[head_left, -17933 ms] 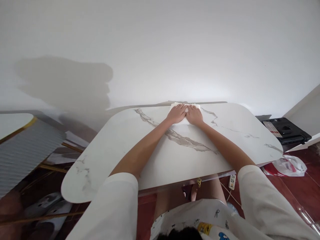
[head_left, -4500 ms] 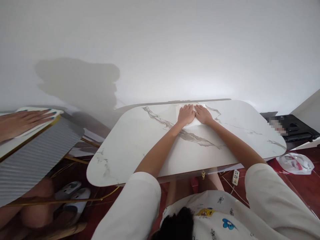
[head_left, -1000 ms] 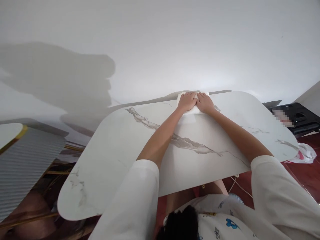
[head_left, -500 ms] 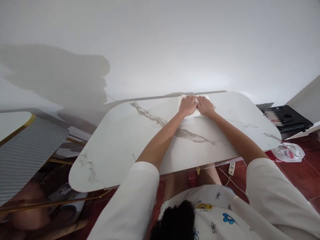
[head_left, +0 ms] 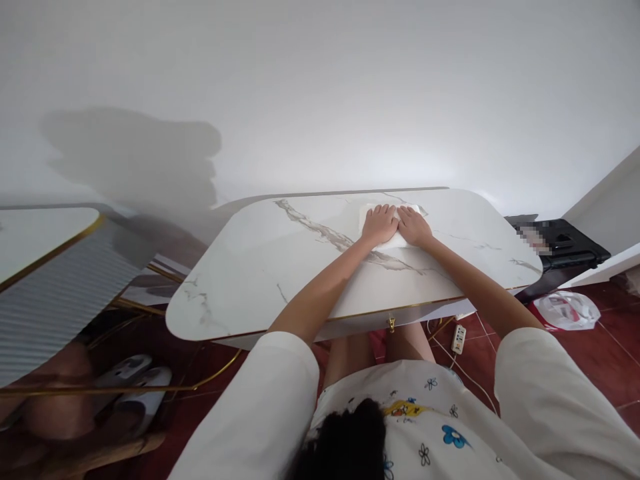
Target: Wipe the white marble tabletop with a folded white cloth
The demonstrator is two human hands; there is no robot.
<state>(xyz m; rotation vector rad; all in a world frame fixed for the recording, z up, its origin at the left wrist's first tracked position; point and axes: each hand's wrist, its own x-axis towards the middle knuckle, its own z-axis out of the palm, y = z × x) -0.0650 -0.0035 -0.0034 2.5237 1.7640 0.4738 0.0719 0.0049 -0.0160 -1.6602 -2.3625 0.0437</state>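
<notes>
Side by side, my left hand and my right hand lie palm down on a white wipe, which looks like folded cloth or paper. Their fingers are stretched out flat and point toward the wall, and the hands touch or nearly touch at the thumbs. The wipe rests on a white marble-patterned tabletop with grey veins and rounded corners. Most of the wipe is hidden under my palms; its left part and far edge show.
A white wall stands behind the table. To the left is another gold-edged table, with a person's leg and light shoes below. At right are a black case, a plastic bag and a power strip.
My view has shifted, so the tabletop looks less tilted and the left table shows more. Both hands and the wipe sit slightly nearer to me, still pressed together on the surface.
</notes>
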